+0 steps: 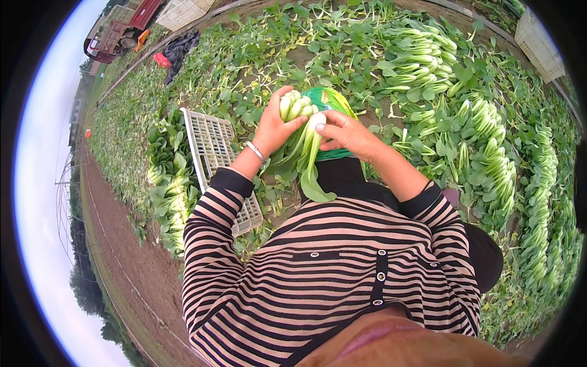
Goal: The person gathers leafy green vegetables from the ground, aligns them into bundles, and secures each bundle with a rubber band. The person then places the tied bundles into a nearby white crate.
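My left hand [271, 129], with a silver bracelet at its wrist, is wrapped round a bunch of bok choy [294, 106], pale stem ends turned up. Beside it, the fingers of my right hand [353, 136] pinch a single bok choy [309, 150] near its white base; its green leaf hangs down toward my lap. The two hands nearly meet in front of my body. Behind my right hand, a green and yellow plastic sheet or bag [333, 100] lies over my legs. Part of the left hand's grip is hidden behind the stems.
A white plastic crate [194, 147] stands tilted at my left, next to laid-out bok choy [177, 199]. Piles of bok choy [422, 58] and long rows [538, 202] lie at the right. More crates [538, 46], dark cloth [180, 55] and a red vehicle [119, 33] are farther off.
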A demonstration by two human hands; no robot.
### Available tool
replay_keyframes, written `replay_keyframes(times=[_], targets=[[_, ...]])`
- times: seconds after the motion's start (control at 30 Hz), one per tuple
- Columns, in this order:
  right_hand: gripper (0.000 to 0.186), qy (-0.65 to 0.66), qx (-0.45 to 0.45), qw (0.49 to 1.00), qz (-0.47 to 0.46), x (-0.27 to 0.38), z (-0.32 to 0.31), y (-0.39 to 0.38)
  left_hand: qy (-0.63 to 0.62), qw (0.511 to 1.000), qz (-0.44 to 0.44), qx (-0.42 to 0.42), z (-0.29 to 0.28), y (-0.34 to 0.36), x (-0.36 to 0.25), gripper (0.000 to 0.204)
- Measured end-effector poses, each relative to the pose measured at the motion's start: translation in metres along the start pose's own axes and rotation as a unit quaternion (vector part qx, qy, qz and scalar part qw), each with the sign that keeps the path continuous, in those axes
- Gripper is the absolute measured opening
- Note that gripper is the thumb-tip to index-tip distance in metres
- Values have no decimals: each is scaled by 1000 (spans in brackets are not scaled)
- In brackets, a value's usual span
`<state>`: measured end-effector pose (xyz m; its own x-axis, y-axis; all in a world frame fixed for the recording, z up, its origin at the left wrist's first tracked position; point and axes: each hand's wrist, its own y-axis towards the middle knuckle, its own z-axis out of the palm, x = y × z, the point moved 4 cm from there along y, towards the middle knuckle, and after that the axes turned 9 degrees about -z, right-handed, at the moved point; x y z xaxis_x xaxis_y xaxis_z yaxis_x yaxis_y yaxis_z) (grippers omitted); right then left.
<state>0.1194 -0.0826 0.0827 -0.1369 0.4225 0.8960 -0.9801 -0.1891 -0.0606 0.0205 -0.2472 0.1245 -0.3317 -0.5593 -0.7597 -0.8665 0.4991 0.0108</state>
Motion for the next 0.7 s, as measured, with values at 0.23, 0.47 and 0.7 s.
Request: replay_keyframes(times=[0.23,0.47,0.7], targets=[[42,-170,-64,970,-162,-13,6,17,-18,1000,-8,22,-2,2,4,79],[46,-97,-87,983,-131,-12,10,22,-138,978,-11,154,-11,7,6,69],[45,-25,-54,989,-136,-15,22,16,-46,993,44,101,-6,4,11,63]])
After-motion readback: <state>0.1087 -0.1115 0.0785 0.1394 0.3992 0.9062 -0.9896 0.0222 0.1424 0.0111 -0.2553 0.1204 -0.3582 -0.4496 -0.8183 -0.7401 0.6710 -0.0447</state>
